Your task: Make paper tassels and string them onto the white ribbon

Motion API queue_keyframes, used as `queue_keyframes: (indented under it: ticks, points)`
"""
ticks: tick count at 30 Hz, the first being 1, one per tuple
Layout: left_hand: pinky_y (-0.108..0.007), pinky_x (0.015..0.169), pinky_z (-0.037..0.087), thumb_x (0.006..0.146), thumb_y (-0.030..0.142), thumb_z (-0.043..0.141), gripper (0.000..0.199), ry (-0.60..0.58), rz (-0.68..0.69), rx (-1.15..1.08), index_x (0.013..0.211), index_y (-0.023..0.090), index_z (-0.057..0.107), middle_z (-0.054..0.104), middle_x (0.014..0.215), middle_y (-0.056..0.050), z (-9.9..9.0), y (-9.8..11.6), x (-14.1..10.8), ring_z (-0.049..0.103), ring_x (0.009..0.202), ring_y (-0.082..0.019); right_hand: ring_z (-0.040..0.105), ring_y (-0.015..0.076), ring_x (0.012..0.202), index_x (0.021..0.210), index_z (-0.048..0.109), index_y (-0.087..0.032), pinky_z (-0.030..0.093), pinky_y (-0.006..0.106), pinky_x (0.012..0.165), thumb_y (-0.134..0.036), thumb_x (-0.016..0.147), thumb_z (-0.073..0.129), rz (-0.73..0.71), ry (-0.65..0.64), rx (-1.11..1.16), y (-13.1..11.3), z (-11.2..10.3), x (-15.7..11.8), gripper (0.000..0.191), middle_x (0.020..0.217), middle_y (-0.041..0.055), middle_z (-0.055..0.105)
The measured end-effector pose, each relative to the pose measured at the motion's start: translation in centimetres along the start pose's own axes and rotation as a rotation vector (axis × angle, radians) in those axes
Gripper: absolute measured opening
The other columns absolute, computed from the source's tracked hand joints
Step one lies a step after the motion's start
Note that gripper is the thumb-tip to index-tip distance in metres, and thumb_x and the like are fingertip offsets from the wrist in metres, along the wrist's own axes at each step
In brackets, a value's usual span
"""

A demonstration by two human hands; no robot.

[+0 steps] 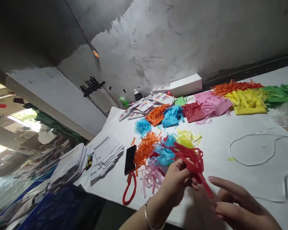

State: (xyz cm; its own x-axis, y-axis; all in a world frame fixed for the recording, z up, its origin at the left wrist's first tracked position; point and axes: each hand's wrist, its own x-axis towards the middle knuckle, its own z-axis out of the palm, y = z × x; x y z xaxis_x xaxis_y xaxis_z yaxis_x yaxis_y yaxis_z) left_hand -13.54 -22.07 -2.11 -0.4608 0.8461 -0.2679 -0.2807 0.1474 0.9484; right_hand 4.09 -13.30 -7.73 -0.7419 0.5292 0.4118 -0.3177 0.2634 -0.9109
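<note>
My left hand (176,182), with a silver bangle at the wrist, pinches a bunch of red fringed paper strips (189,156). A twisted red tail hangs from the bunch toward my right hand (237,201). That hand's index finger and thumb are apart, near the tail's lower end; I cannot tell whether the thumb touches it. Behind the red bunch lie loose piles of blue paper strips (165,153), orange strips (146,147), pale pink strips (153,175) and yellow strips (186,138). A smaller blue tuft (142,126) sits farther back.
A black phone (130,159) with a red cord lies left of the piles, beside stacked printed sheets (105,159). Fringed paper stacks in yellow (249,102), pink (213,103) and other colours line the back, near a white box (186,85). White cord (252,164) curls at right.
</note>
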Motion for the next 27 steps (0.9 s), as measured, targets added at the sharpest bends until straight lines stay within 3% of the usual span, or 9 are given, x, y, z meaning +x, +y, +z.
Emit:
queue_keyframes:
  ticks: [4,8,10,12,14,17,19,23,27]
  points:
    - [-0.020,0.047,0.046,0.078,0.037,0.081,0.033,-0.031,-0.015,-0.166,0.095,0.016,0.063,0.065,0.072,-0.001,1.5,-3.1,-1.8,0.054,0.050,-0.010,0.075,0.0212,0.088,0.095,0.076,-0.032,0.063,0.024,0.077,-0.033,0.096,0.066,-0.041,0.014,0.004,-1.9,-0.2,0.4,0.010,0.098,0.0040,0.076]
    - [-0.033,0.087,0.054,0.089,0.041,0.074,0.034,0.425,0.532,0.206,0.117,0.024,0.066,0.066,0.122,-0.011,2.4,-5.6,-3.6,0.065,0.100,-0.022,0.068,0.0118,0.065,0.081,0.073,-0.028,0.055,0.013,0.056,-0.038,0.098,0.065,0.155,0.259,0.086,-3.2,-1.2,0.7,0.021,0.087,0.0007,0.071]
    - [-0.042,0.106,0.044,0.089,0.048,0.074,0.041,0.450,0.702,0.319,0.121,0.024,0.069,0.062,0.134,-0.014,3.5,-6.7,-4.3,0.056,0.125,-0.030,0.061,0.0091,0.054,0.081,0.073,-0.027,0.052,0.013,0.049,-0.041,0.098,0.065,0.250,0.207,0.198,-3.3,-1.2,0.6,0.023,0.084,-0.0001,0.069]
    - [-0.042,0.102,0.046,0.089,0.055,0.071,0.046,0.310,0.647,0.298,0.123,0.023,0.070,0.069,0.123,-0.015,4.7,-7.5,-4.7,0.060,0.119,-0.032,0.068,0.0128,0.066,0.084,0.074,-0.026,0.057,0.017,0.058,-0.043,0.098,0.064,0.257,0.150,0.217,-3.2,-1.1,0.4,0.024,0.091,0.0022,0.071]
    - [-0.033,0.081,0.052,0.091,0.056,0.069,0.043,0.198,0.466,0.132,0.116,0.022,0.072,0.074,0.100,-0.011,5.3,-7.8,-4.7,0.068,0.091,-0.024,0.072,0.0182,0.084,0.078,0.073,-0.025,0.059,0.019,0.070,-0.045,0.098,0.062,0.219,0.189,0.103,-3.0,-1.2,0.0,0.031,0.095,0.0050,0.072]
    - [-0.020,0.058,0.044,0.087,0.050,0.078,0.035,0.085,0.196,-0.236,0.102,0.020,0.069,0.068,0.072,-0.001,5.2,-7.6,-4.4,0.060,0.061,-0.010,0.067,0.0141,0.062,0.079,0.071,-0.025,0.054,0.015,0.056,-0.048,0.100,0.058,0.236,0.247,-0.103,-2.5,-1.9,-0.8,0.034,0.069,0.0007,0.067]
    - [-0.017,0.054,0.043,0.082,0.044,0.084,0.034,-0.014,0.084,-0.432,0.096,0.019,0.066,0.065,0.065,0.002,4.9,-7.3,-4.1,0.057,0.054,-0.008,0.057,0.0110,0.046,0.088,0.071,-0.026,0.048,0.015,0.047,-0.047,0.102,0.054,0.271,0.167,-0.183,-2.2,-2.3,-1.4,0.030,0.057,-0.0041,0.061]
    - [-0.014,0.049,0.043,0.081,0.037,0.087,0.029,-0.154,-0.017,-0.624,0.091,0.020,0.065,0.067,0.062,0.002,4.7,-7.3,-3.6,0.057,0.047,-0.006,0.066,0.0119,0.063,0.094,0.070,-0.028,0.051,0.015,0.062,-0.045,0.105,0.047,0.294,-0.027,-0.211,-2.4,-2.4,-2.1,0.031,0.076,-0.0030,0.071]
    - [-0.011,0.047,0.041,0.085,0.034,0.084,0.023,-0.194,-0.042,-0.664,0.091,0.020,0.066,0.067,0.062,0.002,4.9,-7.8,-3.4,0.058,0.046,-0.005,0.064,0.0129,0.063,0.094,0.069,-0.028,0.050,0.017,0.061,-0.045,0.105,0.044,0.319,-0.059,-0.174,-2.7,-2.5,-2.3,0.033,0.074,-0.0031,0.069]
